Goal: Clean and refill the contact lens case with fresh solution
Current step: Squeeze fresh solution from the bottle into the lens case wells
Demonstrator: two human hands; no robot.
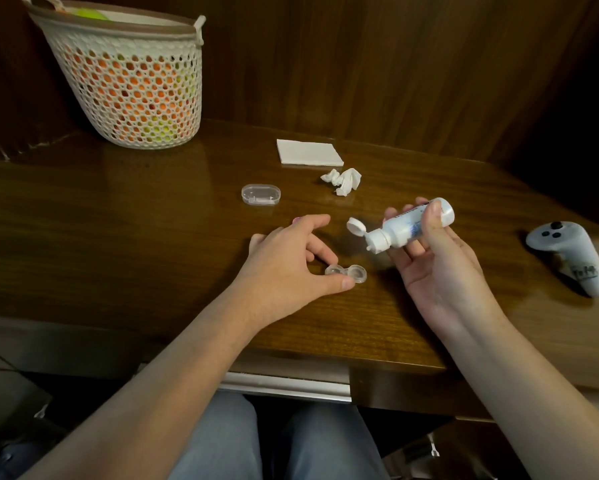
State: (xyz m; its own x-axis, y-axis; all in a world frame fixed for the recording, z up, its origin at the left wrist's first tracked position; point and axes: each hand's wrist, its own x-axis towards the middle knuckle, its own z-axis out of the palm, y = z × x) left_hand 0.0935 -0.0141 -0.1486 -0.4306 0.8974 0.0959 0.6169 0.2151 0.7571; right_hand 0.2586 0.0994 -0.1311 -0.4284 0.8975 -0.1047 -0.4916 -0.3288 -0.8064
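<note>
A clear two-well contact lens case [346, 273] lies uncapped on the brown wooden table [152, 244]. My left hand [287, 261] rests on the table and pinches the case's left side between thumb and fingers. My right hand [436, 261] holds a small white solution bottle [410, 225], tilted nozzle-down to the left, its flip cap [356, 226] hanging open. The nozzle is above and slightly right of the case, apart from it. A crumpled white tissue [343, 180] lies further back.
A folded white napkin [309, 153] lies behind the tissue. A clear oval plastic box [260, 194] sits left of centre. A white mesh basket [131, 77] stands at the back left. A grey hand controller [568, 254] lies at the right. The table's front edge is close below my wrists.
</note>
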